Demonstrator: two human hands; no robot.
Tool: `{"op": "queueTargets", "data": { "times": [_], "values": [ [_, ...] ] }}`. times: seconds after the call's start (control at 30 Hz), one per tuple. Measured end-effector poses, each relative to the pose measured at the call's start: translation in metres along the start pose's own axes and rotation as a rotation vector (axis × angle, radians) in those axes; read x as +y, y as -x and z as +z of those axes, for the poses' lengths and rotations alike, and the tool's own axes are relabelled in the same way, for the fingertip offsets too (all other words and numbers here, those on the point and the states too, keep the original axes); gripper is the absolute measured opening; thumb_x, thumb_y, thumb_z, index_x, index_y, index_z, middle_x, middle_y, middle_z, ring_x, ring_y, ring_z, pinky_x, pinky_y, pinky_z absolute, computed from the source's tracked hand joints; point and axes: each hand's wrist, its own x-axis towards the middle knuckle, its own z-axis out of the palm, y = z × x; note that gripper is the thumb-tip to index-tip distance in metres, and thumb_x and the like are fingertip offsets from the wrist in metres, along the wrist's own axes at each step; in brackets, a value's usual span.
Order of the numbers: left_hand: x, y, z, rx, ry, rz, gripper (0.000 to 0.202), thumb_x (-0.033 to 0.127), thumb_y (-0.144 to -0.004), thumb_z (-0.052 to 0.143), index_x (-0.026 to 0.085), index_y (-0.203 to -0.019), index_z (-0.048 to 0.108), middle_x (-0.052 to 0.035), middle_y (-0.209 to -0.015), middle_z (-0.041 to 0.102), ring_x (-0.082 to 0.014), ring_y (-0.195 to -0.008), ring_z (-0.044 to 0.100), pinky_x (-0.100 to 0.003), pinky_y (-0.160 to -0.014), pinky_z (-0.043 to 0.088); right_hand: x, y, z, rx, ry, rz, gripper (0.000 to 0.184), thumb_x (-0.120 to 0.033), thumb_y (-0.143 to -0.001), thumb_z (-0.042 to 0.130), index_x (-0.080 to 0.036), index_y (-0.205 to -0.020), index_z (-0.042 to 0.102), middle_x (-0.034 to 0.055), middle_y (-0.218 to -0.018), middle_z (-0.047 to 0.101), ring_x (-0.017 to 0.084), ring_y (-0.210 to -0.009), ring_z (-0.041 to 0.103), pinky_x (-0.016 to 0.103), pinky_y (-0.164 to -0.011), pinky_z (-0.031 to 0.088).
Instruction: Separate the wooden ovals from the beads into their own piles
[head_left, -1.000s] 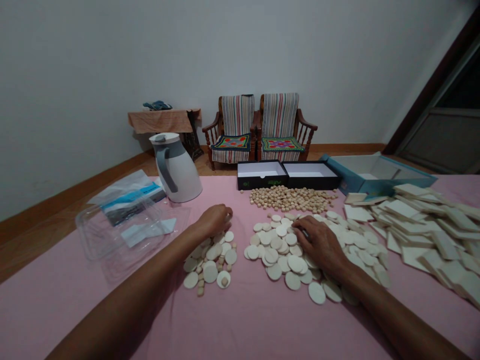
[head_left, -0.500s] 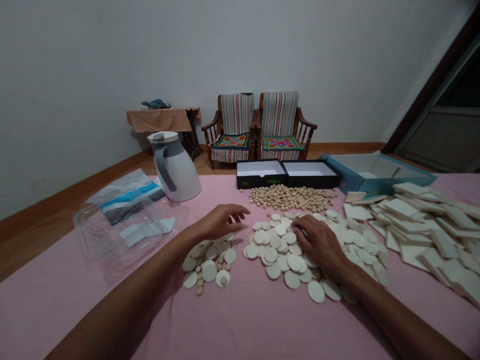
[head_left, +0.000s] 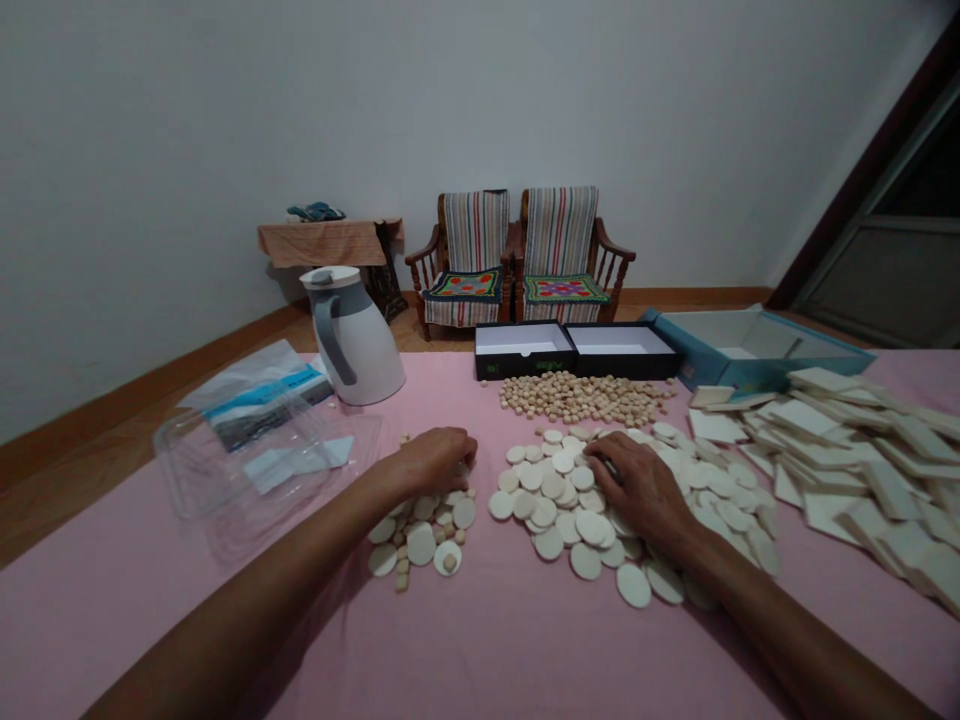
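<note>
My left hand hovers over or rests on a small mixed pile at centre left, its fingers curled downward and pressed together. What they hold, if anything, is hidden. Under and in front of it lie white wooden discs and several small wooden cubes; one cube sits on a disc. My right hand lies on a larger heap of round wooden discs, its thumb and bent fingers apart over them. No disc shows clearly in its grasp.
Behind the discs is a heap of small wooden cubes, before two black trays. A blue box and stacked square wooden tiles stand right. Clear plastic containers and a white-grey jug are left, on the pink cloth.
My left hand has moved slightly left and down onto the small pile, and its stretched fingers have curled in. My right hand has stayed on the disc heap.
</note>
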Motion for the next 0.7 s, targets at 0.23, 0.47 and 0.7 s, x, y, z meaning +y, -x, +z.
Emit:
{"op": "queueTargets", "data": {
  "times": [0.23, 0.47, 0.7],
  "values": [
    [0.005, -0.001, 0.0, 0.095, 0.012, 0.004, 0.018, 0.015, -0.07, 0.06, 0.016, -0.087, 0.067, -0.0085, -0.091, 0.066, -0.0205, -0.079, 0.062, -0.028, -0.068, 0.046, 0.0, 0.0, 0.001, 0.008, -0.002, 0.001, 0.017, -0.025, -0.089, 0.046, -0.021, -0.095, 0.061, 0.0053, -0.095, 0.063, 0.02, -0.084, 0.056, 0.034, -0.075, 0.041],
    [0.022, -0.002, -0.017, 0.409, 0.471, 0.182, 0.028, 0.022, -0.081, 0.061, 0.017, -0.109, 0.061, -0.0065, -0.104, 0.066, -0.0141, -0.082, 0.062, -0.025, -0.071, 0.049, 0.0, 0.0, 0.001, 0.013, 0.003, -0.002, 0.017, -0.025, -0.088, 0.046, -0.022, -0.095, 0.061, 0.0052, -0.094, 0.063, 0.02, -0.082, 0.056, 0.033, -0.073, 0.041],
    [-0.019, 0.012, -0.019, 0.197, 0.19, -0.029, 0.015, 0.015, -0.078, 0.058, 0.016, -0.09, 0.067, -0.0046, -0.086, 0.068, -0.0145, -0.074, 0.062, -0.023, -0.066, 0.045, 0.001, 0.0, 0.001, 0.014, 0.009, -0.017, 0.017, -0.026, -0.088, 0.046, -0.022, -0.094, 0.062, 0.0055, -0.093, 0.063, 0.02, -0.081, 0.057, 0.033, -0.073, 0.041]
  ]
}}
